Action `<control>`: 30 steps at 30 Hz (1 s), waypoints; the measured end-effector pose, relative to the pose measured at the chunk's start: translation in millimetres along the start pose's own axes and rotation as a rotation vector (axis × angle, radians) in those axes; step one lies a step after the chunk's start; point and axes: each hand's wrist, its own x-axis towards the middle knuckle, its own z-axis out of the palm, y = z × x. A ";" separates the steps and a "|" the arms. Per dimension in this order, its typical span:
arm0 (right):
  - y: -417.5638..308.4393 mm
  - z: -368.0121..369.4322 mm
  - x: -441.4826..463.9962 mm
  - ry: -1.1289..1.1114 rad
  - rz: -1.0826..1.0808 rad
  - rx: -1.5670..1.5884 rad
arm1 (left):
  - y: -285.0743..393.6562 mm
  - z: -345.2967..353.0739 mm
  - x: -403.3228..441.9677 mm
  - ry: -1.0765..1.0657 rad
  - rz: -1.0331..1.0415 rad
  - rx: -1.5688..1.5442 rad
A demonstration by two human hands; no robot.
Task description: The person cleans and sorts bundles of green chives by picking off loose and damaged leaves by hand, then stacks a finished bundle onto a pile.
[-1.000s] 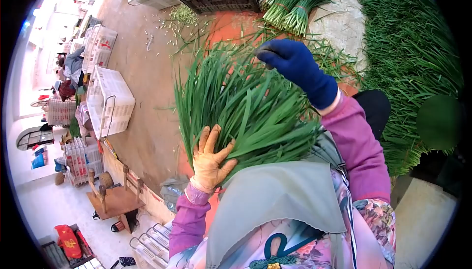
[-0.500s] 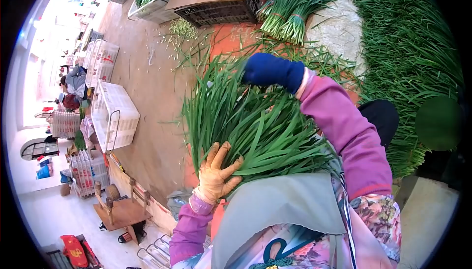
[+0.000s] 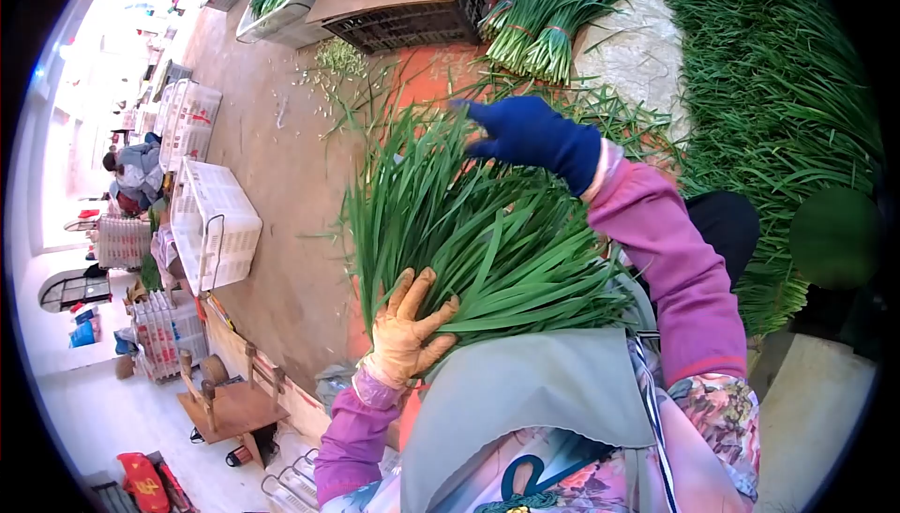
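A thick bunch of garlic chives [image 3: 469,241], its long green leaves fanned out, lies across my lap against a grey apron [image 3: 534,391]. My left hand [image 3: 408,325], in a tan glove, rests on the near left side of the leaves with its fingers spread. Over the far edge of the bunch is my right hand [image 3: 534,136] in a navy glove. Its index finger points left and the thumb is held apart, with nothing visible in its grasp. The lower ends of the bunch are hidden by leaves and the apron.
Banded chive bundles [image 3: 544,21] lie beyond, beside a cardboard-topped black crate [image 3: 403,7]. A large heap of loose chives [image 3: 769,110] covers the right. White plastic baskets [image 3: 220,222] and a wooden stool [image 3: 234,405] stand left. A bent-over person [image 3: 136,171] is farther off.
My right hand has shifted slightly right, and its index finger and thumb now stick out from a more closed shape. My left hand stays on the leaves.
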 end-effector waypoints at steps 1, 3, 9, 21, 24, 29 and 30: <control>-7.3 1.8 3.7 -0.112 0.029 -0.101 | 0.4 -0.1 1.2 -0.002 0.009 0.005; 2.7 14.7 9.3 -0.235 -0.023 -0.176 | 1.5 -0.5 2.5 -0.005 0.020 0.012; 57.0 -16.3 -9.7 0.375 0.396 1.021 | 2.9 1.2 3.7 0.003 0.038 0.041; 30.7 2.0 -8.4 0.218 -0.187 0.127 | 5.2 -0.1 9.9 -0.047 0.050 0.075; 32.8 -21.0 -11.4 0.195 0.448 0.868 | 5.4 1.4 8.5 -0.044 0.045 0.069; 15.0 -34.0 -1.0 0.204 0.096 0.422 | 8.5 -1.1 10.1 -0.052 0.039 0.090; 11.5 -39.6 3.7 0.213 -0.122 0.105 | 8.7 -1.1 10.6 -0.052 0.040 0.089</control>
